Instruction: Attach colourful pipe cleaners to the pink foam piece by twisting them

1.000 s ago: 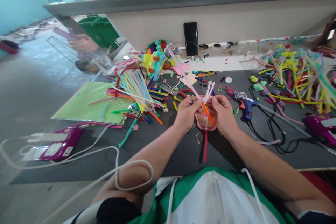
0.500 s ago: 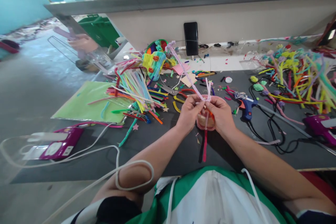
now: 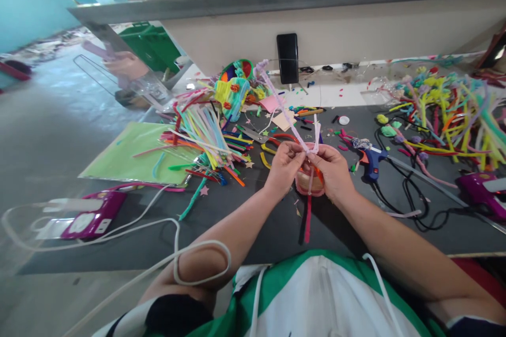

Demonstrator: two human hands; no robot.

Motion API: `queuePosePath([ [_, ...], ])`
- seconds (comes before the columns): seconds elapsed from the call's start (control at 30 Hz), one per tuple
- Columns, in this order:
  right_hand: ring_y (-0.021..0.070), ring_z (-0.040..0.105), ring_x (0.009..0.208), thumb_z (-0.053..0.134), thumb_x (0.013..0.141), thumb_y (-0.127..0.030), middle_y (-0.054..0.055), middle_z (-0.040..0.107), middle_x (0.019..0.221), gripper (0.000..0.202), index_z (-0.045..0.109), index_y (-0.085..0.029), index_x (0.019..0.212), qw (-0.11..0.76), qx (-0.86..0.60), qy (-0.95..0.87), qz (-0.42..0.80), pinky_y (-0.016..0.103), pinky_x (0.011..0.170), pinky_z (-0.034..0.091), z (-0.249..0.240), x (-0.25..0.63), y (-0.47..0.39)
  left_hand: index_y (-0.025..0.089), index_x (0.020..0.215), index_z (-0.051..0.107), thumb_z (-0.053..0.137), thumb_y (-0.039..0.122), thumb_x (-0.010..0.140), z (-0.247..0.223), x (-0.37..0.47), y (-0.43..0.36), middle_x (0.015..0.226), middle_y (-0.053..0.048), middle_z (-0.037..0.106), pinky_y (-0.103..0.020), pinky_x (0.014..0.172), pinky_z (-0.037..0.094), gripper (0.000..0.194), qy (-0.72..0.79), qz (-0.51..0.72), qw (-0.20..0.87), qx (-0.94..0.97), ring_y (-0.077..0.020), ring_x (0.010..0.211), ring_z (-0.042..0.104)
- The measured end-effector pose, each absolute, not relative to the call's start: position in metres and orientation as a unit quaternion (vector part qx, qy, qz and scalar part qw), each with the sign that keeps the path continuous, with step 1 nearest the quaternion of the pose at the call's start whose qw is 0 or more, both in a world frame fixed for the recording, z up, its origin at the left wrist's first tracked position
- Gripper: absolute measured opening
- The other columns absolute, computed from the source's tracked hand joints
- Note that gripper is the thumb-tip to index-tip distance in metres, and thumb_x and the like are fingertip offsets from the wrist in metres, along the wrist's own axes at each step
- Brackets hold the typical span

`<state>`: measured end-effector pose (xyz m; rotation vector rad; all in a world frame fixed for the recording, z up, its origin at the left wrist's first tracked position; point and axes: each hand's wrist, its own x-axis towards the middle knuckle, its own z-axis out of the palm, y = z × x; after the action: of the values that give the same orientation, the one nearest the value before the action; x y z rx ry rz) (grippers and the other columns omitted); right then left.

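A twisted lilac pipe cleaner (image 3: 281, 102) rises up and to the left from between my fingertips, with shorter lilac ends (image 3: 317, 131) standing beside it. My left hand (image 3: 285, 166) pinches its lower part. Close against it, my right hand (image 3: 330, 166) is closed on the same lilac piece. Below and behind the hands lies a pink-rimmed oval item (image 3: 310, 185), partly covered by them. A red strip (image 3: 308, 221) and a black strip (image 3: 302, 224) lie just in front of it.
Bundled pipe cleaners (image 3: 205, 134) and a green sheet (image 3: 130, 152) lie left. Scissors (image 3: 255, 135) are beyond my left hand. To the right are a blue glue gun (image 3: 372, 163), cables and a colourful pipe-cleaner heap (image 3: 446, 110). A phone (image 3: 288, 58) leans at the back.
The long lilac strand and the short upright ends have shifted slightly right. Both hands keep their pinch in nearly the same place.
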<state>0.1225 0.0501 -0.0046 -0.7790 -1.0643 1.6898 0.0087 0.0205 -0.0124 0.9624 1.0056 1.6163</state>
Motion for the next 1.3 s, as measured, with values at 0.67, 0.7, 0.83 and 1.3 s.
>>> queuePosePath([
  [0.67, 0.0127, 0.054, 0.057, 0.072, 0.065, -0.031, -0.003, 0.057, 0.060, 0.014, 0.063, -0.019, 0.068, 0.548, -0.344, -0.436, 0.625, 0.026, 0.059, 0.043, -0.006, 0.132, 0.060, 0.019, 0.082, 0.073, 0.061, 0.018, 0.074, 0.072, 0.032, 0.042, 0.060, 0.000, 0.063, -0.021, 0.058, 0.042, 0.014, 0.647, 0.447, 0.191, 0.588, -0.0155, 0.063, 0.061],
  [0.7, 0.0127, 0.054, 0.057, 0.072, 0.065, -0.030, -0.003, 0.057, 0.059, 0.014, 0.063, -0.019, 0.067, 0.550, -0.347, -0.437, 0.622, 0.026, 0.058, 0.042, -0.005, 0.133, 0.060, 0.019, 0.080, 0.072, 0.060, 0.020, 0.076, 0.073, 0.034, 0.045, 0.054, 0.001, 0.060, -0.021, 0.054, 0.040, 0.013, 0.647, 0.437, 0.214, 0.587, -0.0141, 0.056, 0.058],
  [0.83, 0.0126, 0.053, 0.055, 0.068, 0.066, -0.029, -0.002, 0.058, 0.058, 0.012, 0.061, -0.019, 0.064, 0.555, -0.346, -0.440, 0.616, 0.026, 0.057, 0.041, -0.001, 0.136, 0.061, 0.018, 0.081, 0.069, 0.056, 0.032, 0.082, 0.077, 0.038, 0.048, 0.036, 0.006, 0.044, -0.019, 0.036, 0.026, 0.020, 0.638, 0.402, 0.343, 0.560, -0.0084, 0.029, 0.038],
  [1.3, 0.0110, 0.052, 0.053, 0.073, 0.063, -0.032, -0.003, 0.057, 0.058, 0.017, 0.062, -0.019, 0.066, 0.568, -0.326, -0.394, 0.644, 0.024, 0.054, 0.041, 0.002, 0.139, 0.063, 0.020, 0.073, 0.064, 0.053, 0.022, 0.079, 0.075, 0.045, 0.035, 0.052, 0.001, 0.054, -0.023, 0.053, 0.033, 0.012, 0.686, 0.375, 0.082, 0.618, -0.0126, 0.050, 0.049],
])
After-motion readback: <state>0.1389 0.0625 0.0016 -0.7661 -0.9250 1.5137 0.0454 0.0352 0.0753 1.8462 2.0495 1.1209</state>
